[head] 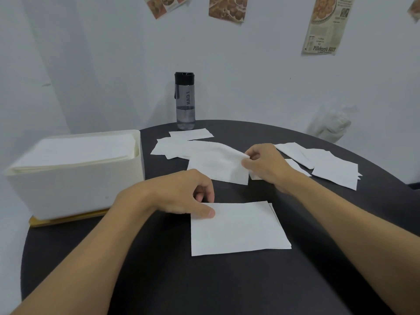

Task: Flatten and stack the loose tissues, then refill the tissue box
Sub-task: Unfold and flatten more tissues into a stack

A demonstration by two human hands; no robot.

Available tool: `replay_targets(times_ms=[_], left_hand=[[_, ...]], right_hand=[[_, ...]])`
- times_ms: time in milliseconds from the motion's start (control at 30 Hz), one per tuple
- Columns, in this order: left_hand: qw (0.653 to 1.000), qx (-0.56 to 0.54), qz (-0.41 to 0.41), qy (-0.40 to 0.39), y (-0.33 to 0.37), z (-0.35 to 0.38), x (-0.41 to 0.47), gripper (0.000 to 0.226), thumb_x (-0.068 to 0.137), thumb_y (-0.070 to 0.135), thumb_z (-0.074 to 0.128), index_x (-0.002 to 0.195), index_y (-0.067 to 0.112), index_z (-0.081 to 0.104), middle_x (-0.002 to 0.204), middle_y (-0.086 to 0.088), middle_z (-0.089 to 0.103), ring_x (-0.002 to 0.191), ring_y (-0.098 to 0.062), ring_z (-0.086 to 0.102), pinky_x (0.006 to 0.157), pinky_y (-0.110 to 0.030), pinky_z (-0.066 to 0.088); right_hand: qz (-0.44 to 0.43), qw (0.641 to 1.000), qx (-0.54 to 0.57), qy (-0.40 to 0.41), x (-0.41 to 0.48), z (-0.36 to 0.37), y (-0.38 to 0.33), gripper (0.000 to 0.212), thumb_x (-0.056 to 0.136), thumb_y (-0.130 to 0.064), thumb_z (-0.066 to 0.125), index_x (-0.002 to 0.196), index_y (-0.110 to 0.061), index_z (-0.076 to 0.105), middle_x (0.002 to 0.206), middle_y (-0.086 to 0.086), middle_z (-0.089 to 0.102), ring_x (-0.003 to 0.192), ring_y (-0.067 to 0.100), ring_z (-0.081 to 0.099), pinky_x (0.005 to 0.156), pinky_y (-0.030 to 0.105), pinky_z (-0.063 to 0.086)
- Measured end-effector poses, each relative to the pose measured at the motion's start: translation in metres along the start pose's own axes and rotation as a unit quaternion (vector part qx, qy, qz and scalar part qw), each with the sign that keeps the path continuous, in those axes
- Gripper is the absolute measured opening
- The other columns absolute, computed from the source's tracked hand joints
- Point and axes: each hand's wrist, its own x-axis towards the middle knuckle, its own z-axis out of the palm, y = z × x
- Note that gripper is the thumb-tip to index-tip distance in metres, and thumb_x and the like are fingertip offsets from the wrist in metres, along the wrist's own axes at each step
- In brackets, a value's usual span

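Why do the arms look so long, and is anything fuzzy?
Head view: the wide-angle lens stretches the arms toward the bottom corners; the tissue box looks soft and washed out; the loose tissue pinched by the right hand is crisp; light even, shadows faint.

Pale wall point(250, 76) bears 4 food clippings point(228, 9) — a round black table point(159, 280) stands before it.

Light is cool, even and diffuse. Faint soft shadows sit under my left hand point(179, 194) and right hand point(266, 164) on the dark worktop point(159, 280). The tissue point(216, 162) pinched in my right hand is nearly washed out, with little texture. Wide-angle bend: the worktop rim bows and the walls lean. The tissue box point(75, 185) at the left edge is soft; the bottle point(185, 101) lettering is legible.
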Motion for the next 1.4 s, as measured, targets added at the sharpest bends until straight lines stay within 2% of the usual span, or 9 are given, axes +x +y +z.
replay_targets(times_ms=[233, 467, 567, 667, 800, 933, 1133, 1233, 1400], left_hand=[[1.000, -0.005, -0.021, 0.018, 0.004, -0.002, -0.001, 0.013, 0.086, 0.038, 0.074, 0.094, 0.029, 0.068, 0.080, -0.001, 0.066, 0.064, -0.007, 0.055, 0.073, -0.037, 0.052], [0.943, -0.101, -0.067, 0.309, 0.016, -0.005, 0.004, 0.025, 0.096, 0.048, 0.058, 0.111, 0.028, 0.061, 0.092, 0.006, 0.066, 0.075, -0.003, 0.060, 0.070, -0.023, 0.045], [0.916, -0.198, -0.046, 0.345, 0.024, -0.005, 0.003, 0.031, 0.093, 0.048, 0.064, 0.115, 0.026, 0.063, 0.097, 0.009, 0.067, 0.077, -0.003, 0.062, 0.067, -0.017, 0.045], [0.922, -0.229, -0.009, 0.312, 0.024, -0.005, 0.000, 0.011, 0.089, 0.026, 0.075, 0.097, 0.019, 0.073, 0.076, 0.010, 0.070, 0.067, -0.004, 0.058, 0.058, -0.010, 0.042], [0.937, -0.239, 0.006, 0.253, 0.024, -0.006, -0.005, 0.005, 0.088, 0.015, 0.077, 0.092, 0.016, 0.075, 0.075, -0.001, 0.073, 0.072, -0.005, 0.062, 0.074, -0.018, 0.046], [0.956, -0.230, 0.002, 0.179, 0.025, -0.008, -0.010, 0.013, 0.088, 0.015, 0.076, 0.100, 0.017, 0.072, 0.085, -0.010, 0.076, 0.081, -0.012, 0.064, 0.090, -0.031, 0.046], [0.974, -0.205, 0.009, 0.099, 0.025, -0.011, -0.015, 0.015, 0.088, 0.017, 0.077, 0.101, 0.017, 0.069, 0.090, -0.016, 0.075, 0.082, -0.019, 0.064, 0.098, -0.055, 0.049], [0.983, -0.170, 0.016, 0.068, 0.023, -0.008, -0.012, 0.014, 0.087, 0.018, 0.078, 0.098, 0.021, 0.070, 0.089, -0.008, 0.075, 0.077, -0.014, 0.063, 0.077, -0.043, 0.052], [0.998, -0.054, 0.020, 0.004, 0.017, 0.002, -0.005, 0.022, 0.082, 0.033, 0.082, 0.099, 0.036, 0.069, 0.095, 0.006, 0.065, 0.076, -0.008, 0.057, 0.077, -0.033, 0.053]], right_hand=[[0.003, 0.994, 0.087, 0.060, -0.029, -0.041, 0.005, 0.004, 0.089, -0.007, 0.062, 0.089, -0.008, 0.066, 0.080, 0.011, 0.070, 0.053, 0.004, 0.051, 0.050, 0.013, 0.038], [0.025, 0.984, 0.175, -0.003, -0.064, -0.058, 0.003, 0.007, 0.090, -0.005, 0.065, 0.085, -0.009, 0.065, 0.075, 0.003, 0.069, 0.063, 0.010, 0.055, 0.055, 0.019, 0.044], [0.021, 0.983, 0.174, -0.058, -0.072, -0.053, -0.001, 0.004, 0.090, -0.005, 0.066, 0.087, -0.007, 0.065, 0.074, 0.004, 0.070, 0.063, 0.011, 0.056, 0.064, 0.019, 0.041], [0.001, 0.982, 0.158, -0.103, -0.077, -0.050, -0.005, 0.003, 0.091, -0.004, 0.066, 0.090, -0.005, 0.064, 0.073, -0.001, 0.074, 0.062, 0.004, 0.062, 0.068, 0.012, 0.044], [0.010, 0.979, 0.151, -0.137, -0.076, -0.053, -0.003, 0.018, 0.088, -0.011, 0.072, 0.104, -0.016, 0.064, 0.086, 0.003, 0.075, 0.082, 0.015, 0.067, 0.094, 0.030, 0.045], [0.010, 0.972, 0.173, -0.157, -0.076, -0.057, -0.002, 0.026, 0.088, -0.010, 0.071, 0.112, -0.017, 0.061, 0.081, 0.011, 0.068, 0.079, 0.023, 0.059, 0.085, 0.035, 0.044], [-0.007, 0.966, 0.134, -0.221, -0.077, -0.059, 0.000, 0.003, 0.089, -0.003, 0.069, 0.091, -0.005, 0.068, 0.078, 0.014, 0.068, 0.072, 0.027, 0.057, 0.075, 0.034, 0.045], [-0.038, 0.968, 0.057, -0.239, -0.076, -0.059, 0.003, 0.004, 0.087, -0.013, 0.074, 0.085, -0.011, 0.072, 0.080, 0.007, 0.070, 0.073, 0.015, 0.060, 0.076, 0.029, 0.048], [-0.067, 0.977, -0.052, -0.195, -0.069, -0.058, 0.013, 0.006, 0.084, -0.025, 0.075, 0.080, -0.021, 0.073, 0.082, 0.000, 0.072, 0.071, 0.006, 0.060, 0.075, 0.030, 0.050]])
